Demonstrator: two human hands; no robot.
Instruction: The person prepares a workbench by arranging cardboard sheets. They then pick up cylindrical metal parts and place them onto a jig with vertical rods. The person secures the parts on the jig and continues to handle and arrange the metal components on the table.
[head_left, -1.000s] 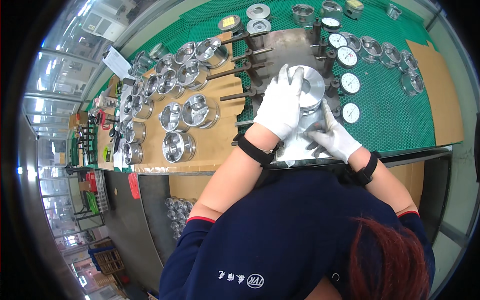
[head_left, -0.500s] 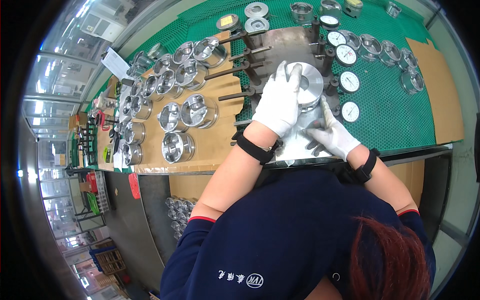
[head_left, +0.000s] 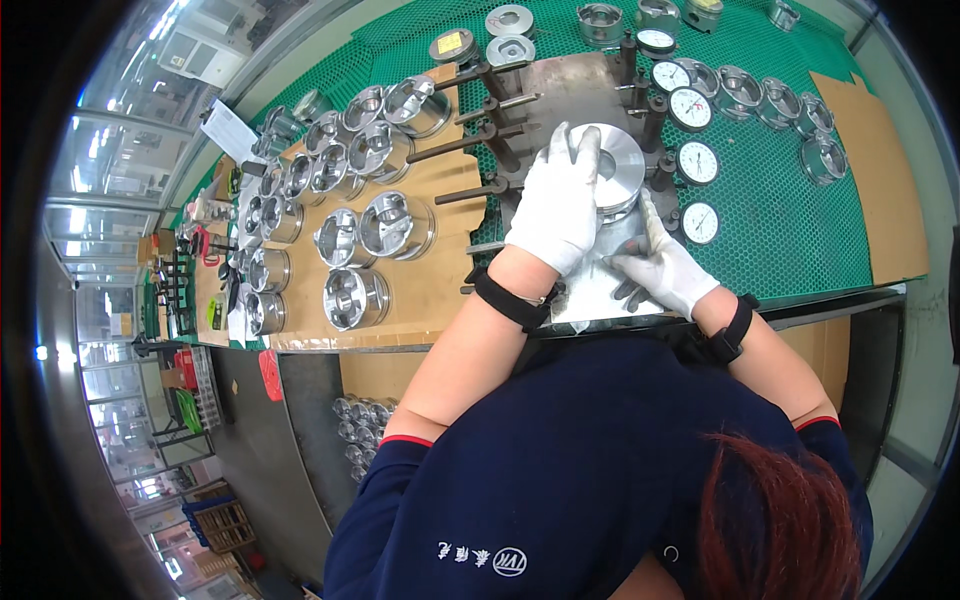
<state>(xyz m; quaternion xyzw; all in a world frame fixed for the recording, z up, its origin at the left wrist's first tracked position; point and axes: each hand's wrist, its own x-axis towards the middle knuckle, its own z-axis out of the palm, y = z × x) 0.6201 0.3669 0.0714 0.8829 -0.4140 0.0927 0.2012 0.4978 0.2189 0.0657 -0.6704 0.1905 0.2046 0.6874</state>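
Observation:
A silver piston (head_left: 622, 172) sits crown up on a grey metal gauge base (head_left: 565, 85). My left hand (head_left: 556, 210), in a white glove, lies over the piston's left side with its fingers bent across the top. My right hand (head_left: 672, 275), gloved too with dark-stained fingertips, presses a finger along the piston's near right side. Its other fingers rest low by the bare plate. To the piston's right stand several dial gauges (head_left: 698, 163) on dark posts. Dark rods on posts (head_left: 470, 193) line its left side. The piston's left edge is hidden under my left hand.
Many pistons (head_left: 398, 225) stand on cardboard (head_left: 415, 300) at the left. More pistons (head_left: 740, 92) stand on the green mat (head_left: 770, 220) at right and back. A yellow-labelled piston (head_left: 452, 45) is at the back. Below the table edge are more small metal parts (head_left: 360, 430).
The needle of one dial gauge beside the piston has turned to near upright. Both hands keep almost the same place on the piston.

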